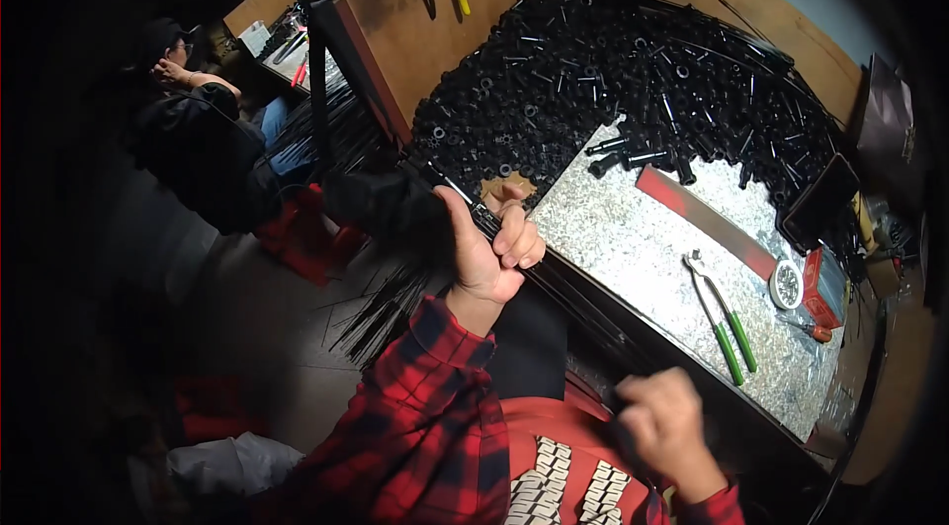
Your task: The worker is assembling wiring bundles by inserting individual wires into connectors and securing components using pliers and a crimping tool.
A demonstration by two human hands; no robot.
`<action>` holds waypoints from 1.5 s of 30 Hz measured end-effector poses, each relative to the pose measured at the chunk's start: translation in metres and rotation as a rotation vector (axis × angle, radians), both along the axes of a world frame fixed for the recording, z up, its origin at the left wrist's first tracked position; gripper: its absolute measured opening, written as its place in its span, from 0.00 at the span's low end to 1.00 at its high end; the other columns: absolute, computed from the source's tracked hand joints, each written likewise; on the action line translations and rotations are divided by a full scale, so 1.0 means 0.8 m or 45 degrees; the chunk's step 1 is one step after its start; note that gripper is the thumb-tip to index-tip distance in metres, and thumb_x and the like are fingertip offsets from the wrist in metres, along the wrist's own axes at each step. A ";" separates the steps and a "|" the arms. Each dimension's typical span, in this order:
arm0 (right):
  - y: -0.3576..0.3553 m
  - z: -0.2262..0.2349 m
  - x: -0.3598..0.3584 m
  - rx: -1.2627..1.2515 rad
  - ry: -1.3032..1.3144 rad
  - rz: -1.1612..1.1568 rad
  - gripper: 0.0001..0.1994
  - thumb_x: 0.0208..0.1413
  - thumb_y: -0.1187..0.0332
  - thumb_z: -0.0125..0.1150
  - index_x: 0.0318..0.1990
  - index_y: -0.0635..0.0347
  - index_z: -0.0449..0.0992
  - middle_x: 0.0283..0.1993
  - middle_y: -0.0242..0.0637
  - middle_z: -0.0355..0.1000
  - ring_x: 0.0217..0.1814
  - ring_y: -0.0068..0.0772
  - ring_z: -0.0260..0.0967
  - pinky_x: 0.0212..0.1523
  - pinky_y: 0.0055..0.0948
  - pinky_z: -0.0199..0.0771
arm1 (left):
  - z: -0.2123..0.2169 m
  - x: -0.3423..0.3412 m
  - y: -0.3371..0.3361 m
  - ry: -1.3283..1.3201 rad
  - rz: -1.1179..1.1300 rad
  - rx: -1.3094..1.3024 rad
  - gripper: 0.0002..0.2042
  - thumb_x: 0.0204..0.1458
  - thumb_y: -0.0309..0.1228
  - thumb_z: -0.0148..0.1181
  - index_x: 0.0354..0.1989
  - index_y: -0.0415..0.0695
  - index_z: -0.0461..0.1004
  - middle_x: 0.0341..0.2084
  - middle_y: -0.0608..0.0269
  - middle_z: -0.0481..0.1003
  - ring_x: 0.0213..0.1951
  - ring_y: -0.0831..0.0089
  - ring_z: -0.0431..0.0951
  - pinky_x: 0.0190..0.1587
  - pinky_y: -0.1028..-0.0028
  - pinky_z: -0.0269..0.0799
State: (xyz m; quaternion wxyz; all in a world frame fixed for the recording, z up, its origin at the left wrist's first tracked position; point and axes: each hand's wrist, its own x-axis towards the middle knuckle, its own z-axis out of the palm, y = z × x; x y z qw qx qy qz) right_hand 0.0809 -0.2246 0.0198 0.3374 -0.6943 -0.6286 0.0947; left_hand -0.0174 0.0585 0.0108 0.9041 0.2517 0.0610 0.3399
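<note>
My left hand [489, 246] is closed around a bundle of thin black rods [578, 303]. The bundle slants from upper left to lower right along the table's near edge, and a shiny metal part shows beside the thumb. At its upper left end is a bulky dark shape [381, 204], too blurred to name. My right hand [672, 426] is low on the right, near the bundle's lower end. Its fingers look curled but are smeared by motion, and whether they hold anything is hidden.
A large heap of black tubular parts [633, 60] covers the back of the metal-topped table [633, 258]. On it lie green-handled pliers [720, 317], a flat red-ended bar [707, 220], and a white cup [787, 284] of small metal pieces. Another person [203, 120] sits at left.
</note>
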 end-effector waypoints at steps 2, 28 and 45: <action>-0.011 -0.053 -0.029 -0.167 0.708 0.224 0.22 0.45 0.70 0.65 0.50 0.62 0.71 0.31 0.40 0.68 0.35 0.32 0.65 0.37 0.27 0.68 | 0.001 0.013 -0.001 -0.088 -0.069 -0.011 0.39 0.44 0.74 0.33 0.36 0.46 0.68 0.07 0.77 0.48 0.10 0.83 0.47 0.18 0.81 0.48; 0.058 -0.029 0.045 -0.347 0.532 0.206 0.15 0.49 0.60 0.66 0.23 0.64 0.74 0.24 0.41 0.70 0.25 0.40 0.70 0.28 0.35 0.68 | 0.107 0.039 -0.075 0.141 -0.424 0.978 0.37 0.45 0.34 0.69 0.60 0.43 0.52 0.45 0.58 0.69 0.45 0.74 0.72 0.48 0.76 0.69; 0.055 0.115 0.083 0.202 1.206 0.350 0.05 0.52 0.73 0.61 0.32 0.65 0.73 0.35 0.35 0.72 0.38 0.25 0.68 0.41 0.26 0.68 | 0.142 0.059 -0.086 -0.068 -0.610 1.100 0.07 0.49 0.18 0.61 0.36 0.38 0.74 0.34 0.64 0.75 0.37 0.78 0.75 0.40 0.79 0.71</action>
